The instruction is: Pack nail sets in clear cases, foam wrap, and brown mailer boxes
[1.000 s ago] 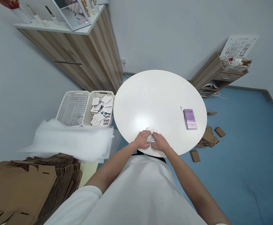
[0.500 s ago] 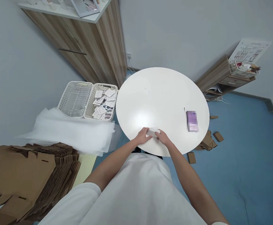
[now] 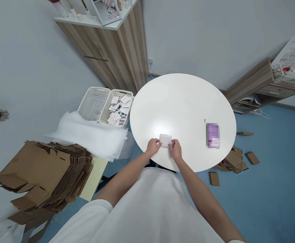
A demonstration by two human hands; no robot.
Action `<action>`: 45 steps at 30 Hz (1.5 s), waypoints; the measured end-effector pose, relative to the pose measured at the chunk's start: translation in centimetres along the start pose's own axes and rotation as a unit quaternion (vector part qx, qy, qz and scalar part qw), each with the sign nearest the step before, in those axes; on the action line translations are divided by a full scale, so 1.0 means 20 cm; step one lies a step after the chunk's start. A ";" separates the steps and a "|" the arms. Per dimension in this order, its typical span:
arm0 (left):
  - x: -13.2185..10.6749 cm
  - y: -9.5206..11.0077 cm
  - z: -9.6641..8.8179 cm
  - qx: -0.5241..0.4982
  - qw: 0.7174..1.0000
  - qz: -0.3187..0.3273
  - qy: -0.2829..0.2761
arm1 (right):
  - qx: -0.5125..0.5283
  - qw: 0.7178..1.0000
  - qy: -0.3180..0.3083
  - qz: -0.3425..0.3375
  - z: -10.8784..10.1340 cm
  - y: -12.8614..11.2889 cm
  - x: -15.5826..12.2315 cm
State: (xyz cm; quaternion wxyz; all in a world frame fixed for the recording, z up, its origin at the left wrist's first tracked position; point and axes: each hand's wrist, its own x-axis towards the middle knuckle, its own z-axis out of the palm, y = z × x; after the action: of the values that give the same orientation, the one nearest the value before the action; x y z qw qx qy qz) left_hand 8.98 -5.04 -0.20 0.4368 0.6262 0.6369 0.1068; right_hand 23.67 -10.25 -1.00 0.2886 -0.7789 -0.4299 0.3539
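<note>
A small white wrapped packet (image 3: 165,140) lies near the front edge of the round white table (image 3: 185,101); what is inside the wrapping is too small to make out. My left hand (image 3: 153,146) grips its left side between thumb and fingers. On the opposite side, my right hand (image 3: 175,149) pinches the packet's right edge. To the right on the tabletop rests a purple item (image 3: 212,135), blurred out.
Left of the table are a basket of cards (image 3: 118,108), a basket of clear plastic pieces (image 3: 93,104), white foam sheets (image 3: 91,135) and stacked flat cardboard boxes (image 3: 46,165). Small brown boxes (image 3: 233,160) lie on the blue floor at right. A wooden cabinet (image 3: 112,57) stands behind.
The packet has turned from tilted to nearly square with me, its broad face now showing. My hands have shifted to its two sides. The head view has swung left.
</note>
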 end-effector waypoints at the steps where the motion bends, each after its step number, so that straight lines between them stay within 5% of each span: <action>1: 0.00 0.00 0.01 0.007 1.000 -0.004 0.020 | -0.003 1.000 -0.009 -0.005 0.00 0.00 0.00; 9: 0.00 0.03 0.03 -0.029 0.999 0.005 0.041 | 0.016 0.999 -0.026 -0.030 -0.04 0.03 0.01; 16: -0.05 0.03 0.04 -0.035 0.995 -0.040 0.079 | 0.090 0.992 -0.062 0.059 -0.12 0.05 -0.05; 25: -0.03 -0.02 0.07 -0.083 0.996 -0.030 0.033 | 0.073 0.990 -0.077 0.088 -0.02 0.00 0.04; 30: 0.08 -0.09 -0.08 -0.120 0.991 -0.024 0.055 | 0.076 0.990 -0.088 0.081 0.12 -0.14 0.13; 38: 0.39 -0.27 -0.46 -0.139 0.981 -0.002 0.138 | 0.133 0.982 -0.102 0.087 0.49 -0.57 0.37; 45: 0.54 -0.28 -0.59 -0.205 0.965 0.025 0.161 | 0.154 0.981 -0.091 0.076 0.64 -0.73 0.51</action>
State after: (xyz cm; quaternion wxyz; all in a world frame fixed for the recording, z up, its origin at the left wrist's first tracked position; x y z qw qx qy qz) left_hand -1.25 8.27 -1.49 0.4449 0.5136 0.6472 0.3455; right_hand 10.49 7.29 -0.44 0.3372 -0.7203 -0.3337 0.5060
